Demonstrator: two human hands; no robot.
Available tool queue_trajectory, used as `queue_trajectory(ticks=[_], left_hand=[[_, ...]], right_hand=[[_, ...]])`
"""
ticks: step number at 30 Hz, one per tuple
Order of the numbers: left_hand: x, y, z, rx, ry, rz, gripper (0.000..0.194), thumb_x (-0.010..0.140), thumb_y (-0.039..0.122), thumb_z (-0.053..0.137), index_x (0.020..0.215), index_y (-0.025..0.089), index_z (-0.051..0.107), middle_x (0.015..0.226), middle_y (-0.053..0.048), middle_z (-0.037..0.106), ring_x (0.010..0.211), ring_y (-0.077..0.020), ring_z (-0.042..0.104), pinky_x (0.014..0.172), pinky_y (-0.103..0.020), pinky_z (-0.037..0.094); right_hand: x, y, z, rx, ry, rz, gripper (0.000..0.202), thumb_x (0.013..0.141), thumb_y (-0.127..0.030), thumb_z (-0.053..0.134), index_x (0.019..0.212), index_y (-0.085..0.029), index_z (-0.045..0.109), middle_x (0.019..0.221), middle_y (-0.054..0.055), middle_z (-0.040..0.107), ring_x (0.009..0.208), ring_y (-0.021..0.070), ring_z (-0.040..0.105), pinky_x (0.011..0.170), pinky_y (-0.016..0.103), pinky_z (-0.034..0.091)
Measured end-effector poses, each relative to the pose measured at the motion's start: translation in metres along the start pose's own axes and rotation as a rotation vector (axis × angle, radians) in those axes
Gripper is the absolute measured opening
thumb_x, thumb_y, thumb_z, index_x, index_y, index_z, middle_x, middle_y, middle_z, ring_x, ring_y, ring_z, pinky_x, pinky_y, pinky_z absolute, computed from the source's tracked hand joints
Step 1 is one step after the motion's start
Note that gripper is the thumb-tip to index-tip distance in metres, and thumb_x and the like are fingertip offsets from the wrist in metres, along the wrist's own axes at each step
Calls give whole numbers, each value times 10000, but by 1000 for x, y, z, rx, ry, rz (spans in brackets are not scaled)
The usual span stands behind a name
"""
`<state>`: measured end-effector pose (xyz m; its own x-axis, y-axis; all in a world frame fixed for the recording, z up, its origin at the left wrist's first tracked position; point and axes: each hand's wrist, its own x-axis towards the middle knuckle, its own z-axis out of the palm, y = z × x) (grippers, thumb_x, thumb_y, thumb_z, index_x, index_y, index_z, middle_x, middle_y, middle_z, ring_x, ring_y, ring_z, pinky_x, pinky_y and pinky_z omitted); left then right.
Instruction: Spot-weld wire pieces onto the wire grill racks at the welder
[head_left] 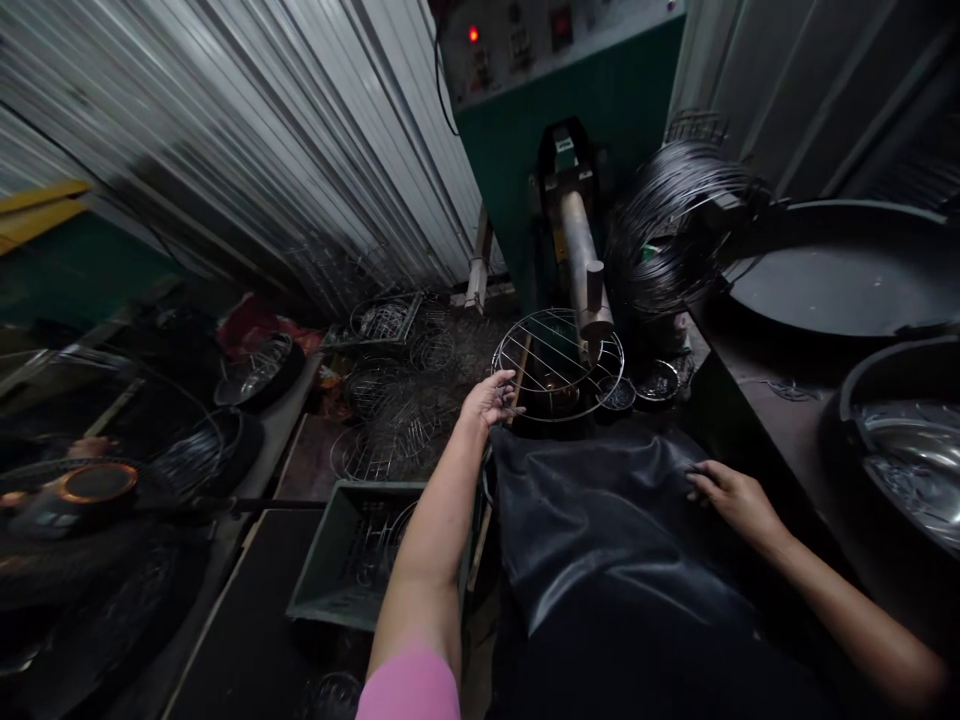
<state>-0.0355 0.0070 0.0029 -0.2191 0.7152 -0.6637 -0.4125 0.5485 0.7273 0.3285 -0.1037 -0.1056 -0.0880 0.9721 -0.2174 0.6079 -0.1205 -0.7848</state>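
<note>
Left grip [490,400] at shiny, round wire rack [553,366]

Right-side table [795,430] is carrying a wide shallow pan [847,285], dark tub [846,440]. Thin wire pieces [791,390] are lying alongside.

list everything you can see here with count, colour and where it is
round wire rack: apparently one, silver, centre
machine: one, green, top centre
red light: one lit, red, on the machine's panel
metal bar: one, grey, projecting above the rack
wire coil: one, dark grey, right of the bar
shallow pan: one, dark, far right
deep basin: one, black, below the pan
wire heap: uncountable, grey, left of the rack
crate: one, green, beside the left forearm
wall: ribbed, grey, upper left
black cloth: one, on the lap
pink sleeve: one, bottom
left hand: one, bare, at the rack's left edge
right hand: one, bare, by the cloth's right edge
</note>
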Motion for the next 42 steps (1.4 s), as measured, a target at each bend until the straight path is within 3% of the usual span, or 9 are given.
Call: queue_trajectory(ticks=[3, 8, 12, 17, 22, 26, 32, 36, 42], left_hand=[[-3, -1, -1, -20, -5, 11, 181, 667, 217, 673, 714, 148, 513, 593, 45, 478, 501, -65, 484, 738, -480, 513], [-6, -4, 2, -27, -4, 5, 168, 666, 198, 658, 704, 148, 502, 577, 50, 471, 495, -63, 484, 735, -470, 516], [-12, -7, 13, -7, 3, 62, 158, 633, 159, 660, 680, 144, 510, 570, 55, 450, 486, -51, 454, 719, -469, 520], [-11, -9, 20, -40, 2, 109, 157, 608, 168, 657, 651, 145, 507, 588, 50, 431, 493, -54, 431, 659, -441, 530], [-4, -13, 20, -67, 18, 115, 190, 587, 191, 667, 669, 152, 500, 629, 40, 431, 516, -62, 428, 616, -418, 529], [-2, -17, 26, -119, 31, 164, 227, 590, 193, 668, 712, 162, 478, 664, 38, 441, 536, -56, 430, 625, -401, 528], [-3, -19, 31, -174, 43, 229, 301, 561, 200, 701, 745, 177, 464, 684, 43, 450, 552, -56, 450, 608, -358, 525], [1, -19, 29, -198, 57, 229, 301, 563, 214, 705, 742, 174, 466, 678, 47, 444, 537, -57, 449, 573, -342, 517], [1, -21, 30, -197, 56, 195, 318, 549, 224, 716, 718, 168, 452, 656, 53, 432, 518, -53, 443, 551, -310, 499]], right_hand=[[-15, 8, 8, 99, 33, -1, 230, 723, -431, 512, 810, -223, 554, 570, 10, 647, 524, 201, 618, 532, 295, 471], [-23, 1, 13, 227, -117, 71, 286, 651, -488, 587, 727, -215, 549, 508, 2, 612, 475, 186, 584, 480, 287, 454], [-1, -32, -5, 540, -70, 133, 413, 620, -541, 658, 761, -160, 584, 649, 62, 649, 566, 180, 615, 501, 267, 486], [34, -93, -13, 816, 108, -36, 474, 608, -520, 719, 893, -164, 589, 781, 63, 658, 627, 168, 631, 563, 275, 521], [57, -133, 13, 655, 98, -250, 403, 700, -532, 628, 902, -183, 607, 758, 48, 666, 692, 184, 642, 689, 312, 519], [74, -142, 32, 499, 39, -264, 371, 686, -534, 604, 820, -188, 608, 660, 37, 649, 632, 199, 632, 590, 301, 514], [81, -152, 19, 475, 36, -226, 329, 683, -520, 603, 764, -202, 594, 642, 21, 633, 586, 184, 621, 499, 269, 505], [71, -156, 10, 530, 129, -272, 325, 745, -507, 588, 850, -199, 593, 741, 33, 652, 668, 181, 641, 600, 277, 530], [70, -142, 31, 458, 186, -344, 365, 771, -545, 544, 887, -203, 593, 762, 46, 662, 689, 203, 643, 630, 310, 521]])
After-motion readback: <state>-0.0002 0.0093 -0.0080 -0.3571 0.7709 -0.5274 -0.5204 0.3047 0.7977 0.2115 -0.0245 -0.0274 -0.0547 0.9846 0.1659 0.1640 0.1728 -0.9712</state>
